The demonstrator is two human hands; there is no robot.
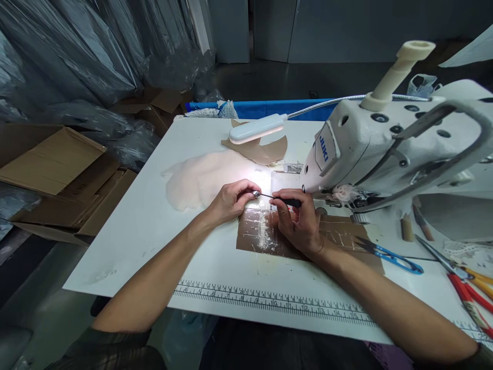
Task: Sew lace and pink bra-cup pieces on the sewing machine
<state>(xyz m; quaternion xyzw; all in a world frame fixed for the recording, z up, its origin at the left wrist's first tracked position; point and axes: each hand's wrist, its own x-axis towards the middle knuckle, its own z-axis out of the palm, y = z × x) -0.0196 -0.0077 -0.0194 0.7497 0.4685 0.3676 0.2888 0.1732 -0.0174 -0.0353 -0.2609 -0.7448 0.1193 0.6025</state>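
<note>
Pinched between the thumb and fingers of my left hand (232, 200) is a small, shiny metal bobbin case (256, 194). My right hand (302, 221) is closed around the black handle of a screwdriver (291, 202). Its thin shaft points left, and the tip meets the bobbin case or lies very close to it. Both hands are over the table just left of the white sewing machine's head (339, 149). Beneath them lies a brown sheet with clear tape (254, 239). Pale, sheer fabric (196, 180) is spread beyond my left hand.
A lamp (258, 128) on a flexible neck lights the hands from above, near brown paper pieces (273, 150). Blue thread snips (396, 257), scissors (442, 259) and red-handled pliers (466, 298) lie at right. A ruler strip (269, 303) runs along the front edge. Cardboard boxes (54, 159) stand left.
</note>
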